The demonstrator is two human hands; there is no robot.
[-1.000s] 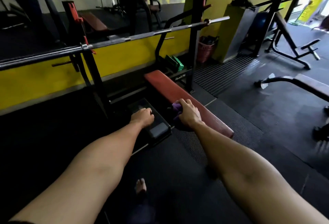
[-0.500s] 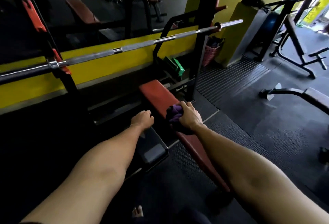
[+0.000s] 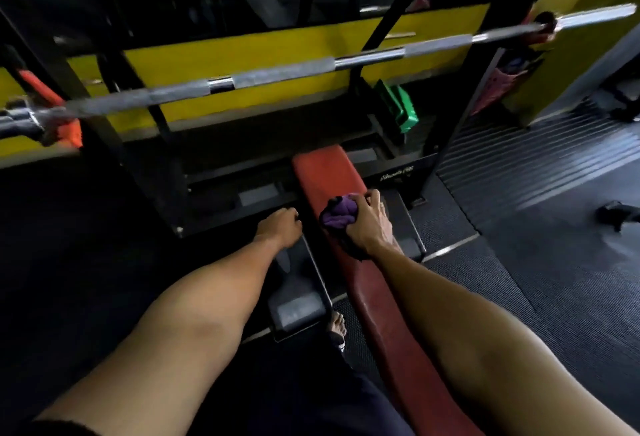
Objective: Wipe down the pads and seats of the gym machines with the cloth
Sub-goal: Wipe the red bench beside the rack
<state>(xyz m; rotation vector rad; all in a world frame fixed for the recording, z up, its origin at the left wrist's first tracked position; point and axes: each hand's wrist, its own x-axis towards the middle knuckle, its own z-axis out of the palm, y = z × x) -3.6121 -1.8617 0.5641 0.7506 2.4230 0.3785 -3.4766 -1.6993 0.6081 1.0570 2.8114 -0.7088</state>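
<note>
Red vinyl bench pad (image 3: 391, 331) runs under the R forearm, with a bare foot (image 3: 337, 326) just L of it. L hand (image 3: 278, 227) is a loose fist beside the pad, nothing visible in it. R hand (image 3: 369, 224) grasps the bunched purple cloth (image 3: 337, 215), pressed on the pad. Pad's far end, beyond the knuckles, is prob. not yet done. Barbell (image 3: 277, 77) sits racked past both hands. Leaning fwd for that end risks a head knock, and a bunched cloth may skip the edges.
</note>
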